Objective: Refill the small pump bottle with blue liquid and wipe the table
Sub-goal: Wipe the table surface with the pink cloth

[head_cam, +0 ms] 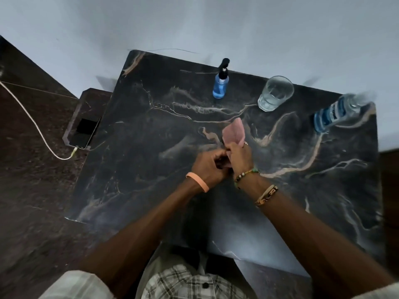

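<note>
Pump bottle (220, 85): upright near the table's (140, 169) back edge, blue liquid inside, black pump on.
Cloth (234, 132): pink, over the table's middle, between both hands.
Right hand (239, 156): fingers curled round the cloth's lower part.
Left hand (210, 164): curled, pinching the cloth's lower edge, touching the right hand.
Glass (275, 93): right of the pump bottle, holding water.
Big bottle (336, 113): far right corner, blurred.
Phone (84, 131): ledge left of the table, cable attached.
</note>
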Motion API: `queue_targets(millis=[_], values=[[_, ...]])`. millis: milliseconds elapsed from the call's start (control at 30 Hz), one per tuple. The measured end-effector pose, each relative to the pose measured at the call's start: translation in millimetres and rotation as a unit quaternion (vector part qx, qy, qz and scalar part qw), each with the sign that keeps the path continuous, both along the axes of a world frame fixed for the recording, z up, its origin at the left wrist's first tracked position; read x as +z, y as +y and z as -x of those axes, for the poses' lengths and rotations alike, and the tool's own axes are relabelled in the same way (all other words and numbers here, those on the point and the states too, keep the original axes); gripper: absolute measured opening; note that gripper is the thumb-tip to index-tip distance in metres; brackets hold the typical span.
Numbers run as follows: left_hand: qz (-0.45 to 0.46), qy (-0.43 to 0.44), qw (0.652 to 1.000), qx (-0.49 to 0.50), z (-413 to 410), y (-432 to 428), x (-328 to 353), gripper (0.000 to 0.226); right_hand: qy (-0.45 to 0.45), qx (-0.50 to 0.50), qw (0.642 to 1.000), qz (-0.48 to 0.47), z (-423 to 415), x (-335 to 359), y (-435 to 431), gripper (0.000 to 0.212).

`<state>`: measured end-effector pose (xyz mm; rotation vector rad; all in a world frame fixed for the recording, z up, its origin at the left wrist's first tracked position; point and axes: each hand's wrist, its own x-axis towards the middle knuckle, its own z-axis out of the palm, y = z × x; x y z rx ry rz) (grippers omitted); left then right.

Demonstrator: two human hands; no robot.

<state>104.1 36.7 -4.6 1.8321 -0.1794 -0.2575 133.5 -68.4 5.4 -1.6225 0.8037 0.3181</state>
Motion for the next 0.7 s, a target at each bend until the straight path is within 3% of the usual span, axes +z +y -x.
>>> queue_targets(millis=[67,100,167,233,333,400,500,700], values=[[-0.075,0.010,0.996,-0.047,21,-12,-3,0.043,-0.081,0.075,0.985,0.130,19,0,-30,0.030],[-0.131,0.010,0.990,-0.056,30,-17,-7,0.050,-0.130,0.122,0.961,0.212,26,-1,-46,0.044],[-0.258,0.018,0.965,-0.052,40,-20,-16,0.061,-0.193,0.219,0.878,0.380,32,-6,-78,0.071],[-0.359,0.058,0.930,-0.049,51,-22,-23,0.075,-0.122,0.348,0.799,0.475,42,-12,-102,0.082],[-0.441,0.111,0.890,-0.037,69,-20,-29,0.090,0.006,0.502,0.724,0.473,70,-30,-113,0.092],[-0.467,0.111,0.876,-0.038,78,-14,-34,0.093,-0.030,0.482,0.722,0.495,87,-37,-115,0.086],[-0.470,0.103,0.875,-0.051,84,-4,-40,0.094,-0.066,0.412,0.755,0.506,91,-41,-121,0.078],[-0.466,0.092,0.878,-0.053,84,0,-44,0.095,-0.058,0.416,0.718,0.554,92,-47,-116,0.060]])
